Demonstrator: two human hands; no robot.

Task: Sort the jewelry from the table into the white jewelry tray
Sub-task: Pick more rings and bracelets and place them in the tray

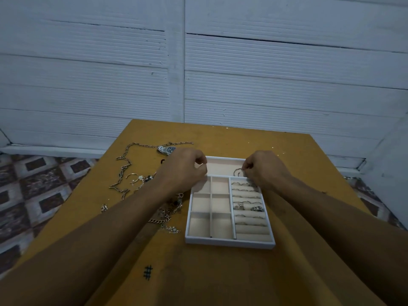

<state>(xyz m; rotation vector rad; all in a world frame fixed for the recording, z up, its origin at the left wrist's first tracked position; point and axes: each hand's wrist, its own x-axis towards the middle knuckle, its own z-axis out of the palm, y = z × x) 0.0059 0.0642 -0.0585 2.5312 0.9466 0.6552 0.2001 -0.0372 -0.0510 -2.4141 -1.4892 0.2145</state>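
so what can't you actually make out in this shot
Head view only:
- left hand: its curled fingers hide whether its grip holds anything.
- silver hoop pinched by the right hand: too small to tell earring from bangle.
- watch: strap partly covered by the left hand.
- chains beside the white tray: partly under the left forearm.

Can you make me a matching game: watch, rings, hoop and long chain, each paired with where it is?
1 watch
2 rings
3 hoop
4 long chain

a slotted in the tray's rolls
b pinched by the right hand
c sprawled near the table's left edge
d on the table just beyond the left hand

Pairs: 1-d, 2-a, 3-b, 4-c.
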